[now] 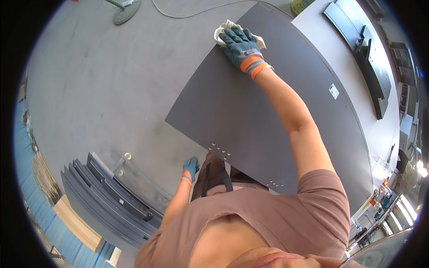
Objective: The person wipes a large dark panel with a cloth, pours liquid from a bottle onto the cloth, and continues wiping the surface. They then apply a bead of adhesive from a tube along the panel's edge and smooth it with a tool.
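A large dark grey panel [286, 111] lies in front of me, with small round holes in groups along its near edge and a white label [334, 91] toward its right side. At the panel's far left edge my right hand [240, 44], in a dark green glove with an orange cuff, presses a crumpled off-white cloth [220, 35] against the surface. Parts of the cloth stick out around the fingers and past the edge. My left hand [191, 165], gloved alike, hangs low beside my leg. Its fingers are loosely bent, apart from the panel, with nothing seen in them.
On the left, several dark grey panels [111, 196] are stacked near a wheeled metal frame [128, 156] and wooden boards [77, 223]. A white surface [313, 20] at the right bears black metal parts [366, 58]. A cable [178, 17] and a round green base [127, 12] are on the far floor.
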